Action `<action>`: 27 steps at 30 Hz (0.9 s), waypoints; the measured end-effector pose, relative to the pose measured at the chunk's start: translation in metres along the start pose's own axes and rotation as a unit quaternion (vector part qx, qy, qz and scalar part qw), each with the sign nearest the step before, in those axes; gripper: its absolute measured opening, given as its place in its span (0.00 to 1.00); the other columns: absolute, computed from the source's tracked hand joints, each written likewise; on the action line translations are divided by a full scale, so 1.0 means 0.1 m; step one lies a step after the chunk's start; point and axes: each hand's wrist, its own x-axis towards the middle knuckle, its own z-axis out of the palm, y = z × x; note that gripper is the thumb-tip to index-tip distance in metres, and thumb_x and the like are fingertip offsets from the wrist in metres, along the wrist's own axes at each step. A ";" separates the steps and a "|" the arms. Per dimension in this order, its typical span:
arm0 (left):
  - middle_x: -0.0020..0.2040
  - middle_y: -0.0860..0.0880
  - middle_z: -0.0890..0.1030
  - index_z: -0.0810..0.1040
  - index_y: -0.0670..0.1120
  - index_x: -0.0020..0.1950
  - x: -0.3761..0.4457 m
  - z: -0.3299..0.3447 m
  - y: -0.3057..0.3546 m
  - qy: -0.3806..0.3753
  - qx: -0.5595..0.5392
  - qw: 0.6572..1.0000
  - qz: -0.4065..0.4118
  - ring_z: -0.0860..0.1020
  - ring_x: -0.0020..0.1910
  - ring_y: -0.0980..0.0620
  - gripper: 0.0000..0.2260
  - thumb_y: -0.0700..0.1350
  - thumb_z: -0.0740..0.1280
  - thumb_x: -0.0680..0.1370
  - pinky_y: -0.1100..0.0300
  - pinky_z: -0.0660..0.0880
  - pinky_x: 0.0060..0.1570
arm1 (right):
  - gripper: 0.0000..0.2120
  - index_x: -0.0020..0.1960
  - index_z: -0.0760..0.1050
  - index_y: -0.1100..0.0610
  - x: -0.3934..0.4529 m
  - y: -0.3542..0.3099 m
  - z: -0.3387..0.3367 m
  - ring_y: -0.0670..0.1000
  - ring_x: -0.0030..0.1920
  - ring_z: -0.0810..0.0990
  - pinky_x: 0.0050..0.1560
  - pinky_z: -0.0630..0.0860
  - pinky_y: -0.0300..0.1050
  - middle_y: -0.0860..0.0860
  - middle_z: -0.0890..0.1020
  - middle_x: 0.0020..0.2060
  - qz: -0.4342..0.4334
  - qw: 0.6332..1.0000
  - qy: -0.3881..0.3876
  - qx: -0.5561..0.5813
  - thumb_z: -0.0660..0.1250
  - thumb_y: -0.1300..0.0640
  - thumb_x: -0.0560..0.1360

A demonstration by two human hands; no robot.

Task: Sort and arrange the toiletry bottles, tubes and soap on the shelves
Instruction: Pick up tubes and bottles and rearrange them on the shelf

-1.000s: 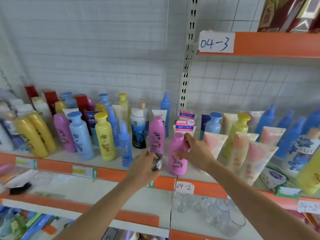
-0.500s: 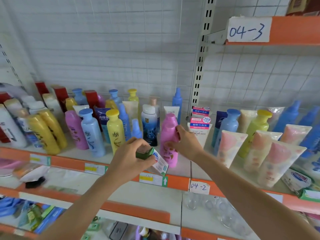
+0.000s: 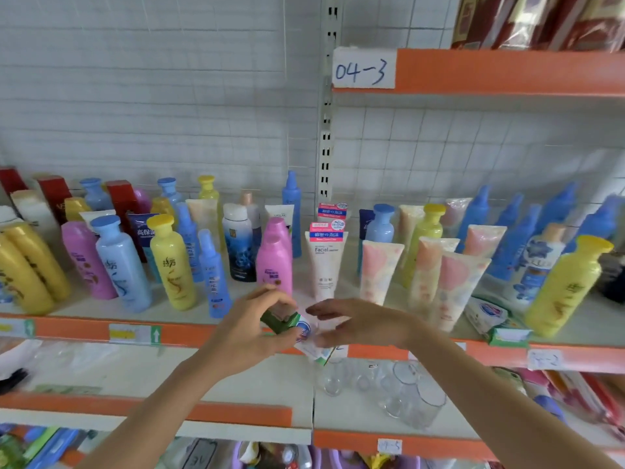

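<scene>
My left hand (image 3: pixel 252 328) grips a small green-and-white soap box (image 3: pixel 293 328) in front of the middle shelf's orange edge (image 3: pixel 84 330). My right hand (image 3: pixel 362 321) hovers beside it with relaxed fingers, its fingertips close to the box; I cannot tell whether they touch. Just behind the hands stand two pink bottles (image 3: pixel 274 258) and a white facial cleanser tube (image 3: pixel 325 262). Yellow, blue and pink shampoo bottles (image 3: pixel 170 262) crowd the shelf to the left. Pink-and-white tubes (image 3: pixel 378 269) lean on the right.
More soap packs (image 3: pixel 490 316) lie at the right front of the shelf beside a big yellow bottle (image 3: pixel 564 286). Clear glasses (image 3: pixel 416 397) stand on the lower shelf. An upper shelf labelled 04-3 (image 3: pixel 363 69) juts out at top right.
My right hand has let go of the pink bottle and moved down toward the soap box. The pink bottle now stands behind the other pink one. My left hand raised the box slightly.
</scene>
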 end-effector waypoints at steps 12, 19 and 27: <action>0.54 0.55 0.76 0.74 0.56 0.54 0.32 1.48 0.85 -0.122 -0.047 0.986 0.102 0.75 0.54 0.62 0.16 0.54 0.69 0.68 0.71 0.71 0.54 | 0.34 0.65 0.68 0.52 -1.56 1.11 -0.18 0.46 0.52 0.72 0.45 0.68 0.27 0.46 0.73 0.53 0.108 0.968 0.226 -0.009 0.78 0.51 0.63; 0.55 0.47 0.73 0.74 0.43 0.60 0.69 2.27 1.21 -0.122 0.022 0.986 0.112 0.74 0.55 0.52 0.17 0.45 0.70 0.73 0.63 0.70 0.56 | 0.35 0.63 0.67 0.51 -2.25 1.69 -0.46 0.48 0.50 0.71 0.40 0.66 0.37 0.50 0.72 0.55 0.219 0.905 0.365 -0.017 0.78 0.47 0.61; 0.63 0.40 0.70 0.66 0.42 0.63 1.40 2.91 1.58 -0.151 0.306 0.936 0.084 0.72 0.60 0.41 0.31 0.67 0.56 0.73 0.52 0.71 0.52 | 0.34 0.63 0.66 0.52 -2.54 2.16 -0.99 0.49 0.54 0.69 0.49 0.68 0.40 0.48 0.69 0.53 0.269 0.867 0.416 -0.054 0.77 0.46 0.62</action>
